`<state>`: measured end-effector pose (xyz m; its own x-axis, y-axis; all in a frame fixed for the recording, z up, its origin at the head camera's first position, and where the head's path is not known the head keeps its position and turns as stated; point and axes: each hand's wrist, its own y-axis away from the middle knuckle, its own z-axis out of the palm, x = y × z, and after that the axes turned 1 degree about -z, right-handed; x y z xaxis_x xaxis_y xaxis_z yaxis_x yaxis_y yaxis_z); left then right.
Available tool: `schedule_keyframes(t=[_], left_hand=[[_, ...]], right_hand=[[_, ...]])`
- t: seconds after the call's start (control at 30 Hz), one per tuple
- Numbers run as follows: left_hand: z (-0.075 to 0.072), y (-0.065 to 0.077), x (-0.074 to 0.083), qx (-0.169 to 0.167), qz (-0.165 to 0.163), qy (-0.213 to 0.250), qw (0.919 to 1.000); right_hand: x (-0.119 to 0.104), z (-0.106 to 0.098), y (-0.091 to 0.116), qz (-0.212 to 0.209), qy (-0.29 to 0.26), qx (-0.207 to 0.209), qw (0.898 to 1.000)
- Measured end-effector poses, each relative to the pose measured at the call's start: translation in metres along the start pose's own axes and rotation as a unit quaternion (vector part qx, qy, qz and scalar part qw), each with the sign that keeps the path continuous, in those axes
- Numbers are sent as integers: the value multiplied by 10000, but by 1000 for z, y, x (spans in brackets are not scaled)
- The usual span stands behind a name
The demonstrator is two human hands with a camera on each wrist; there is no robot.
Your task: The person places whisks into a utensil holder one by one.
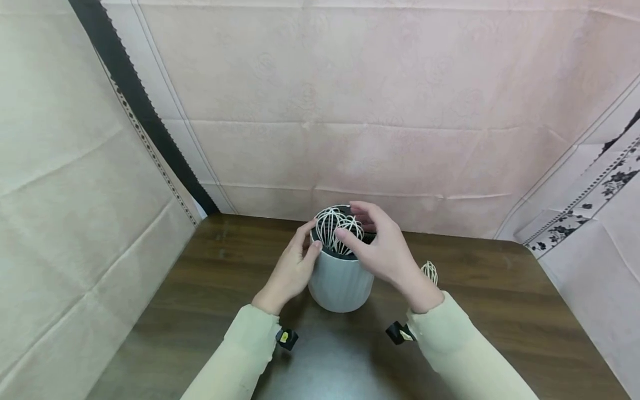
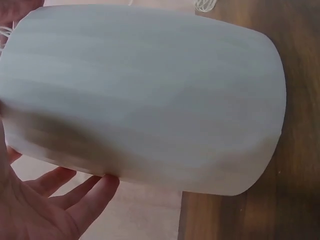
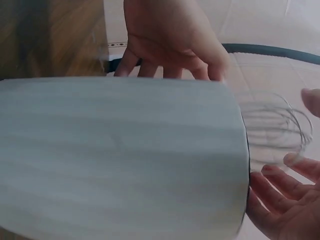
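A light grey utensil holder (image 1: 341, 289) with soft vertical ribs and a dark inner rim stands upright on the table. Two wire whisks, a larger whisk (image 1: 327, 222) and a smaller whisk (image 1: 353, 226), poke out of it, heads up; their handles are hidden inside. The left hand (image 1: 290, 269) holds the holder's left side near the rim, with the thumb in front and fingers curved round behind, as the right wrist view also shows. Over the right rim, the right hand (image 1: 382, 250) has thumb and fingers spread apart around the smaller whisk's head.
Another whisk (image 1: 429, 271) lies on the table to the right, partly hidden by the right forearm. The brown wooden table (image 1: 500, 311) ends at the back against a pale cloth wall (image 1: 350, 155). Similar cloth hangs at both sides.
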<state>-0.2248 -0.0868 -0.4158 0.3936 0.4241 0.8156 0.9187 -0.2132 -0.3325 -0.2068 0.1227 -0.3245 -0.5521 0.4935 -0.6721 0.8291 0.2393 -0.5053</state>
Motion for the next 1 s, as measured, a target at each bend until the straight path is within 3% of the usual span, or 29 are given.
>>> schedule_keyframes(t=[0.17, 0.27, 0.47, 0.6, 0.77, 0.87, 1.0], left_hand=[[-6, 4, 1, -58, -197, -61, 9998], [-8, 5, 1, -71, -160, 90, 9998], [-11, 3, 4, -208, -59, 165, 9996], [-12, 3, 6, -257, 10, -48, 9997], [-11, 1, 8, -174, 7, -481, 9987], [-9, -1, 10, -155, -4, -533, 9985], [-10, -1, 8, -20, -18, -478, 9989]], right_hand=[[13, -17, 14, -7, -127, 308, 9994], [27, -29, 25, 211, -101, 393, 9990], [70, -53, 54, 1279, 122, 279, 9913], [108, -64, 73, 2043, 273, 156, 9784], [150, -77, 91, 3040, -329, 313, 9516], [163, -82, 99, 3582, -501, 366, 9316], [170, -77, 105, 4089, -595, 82, 9106]])
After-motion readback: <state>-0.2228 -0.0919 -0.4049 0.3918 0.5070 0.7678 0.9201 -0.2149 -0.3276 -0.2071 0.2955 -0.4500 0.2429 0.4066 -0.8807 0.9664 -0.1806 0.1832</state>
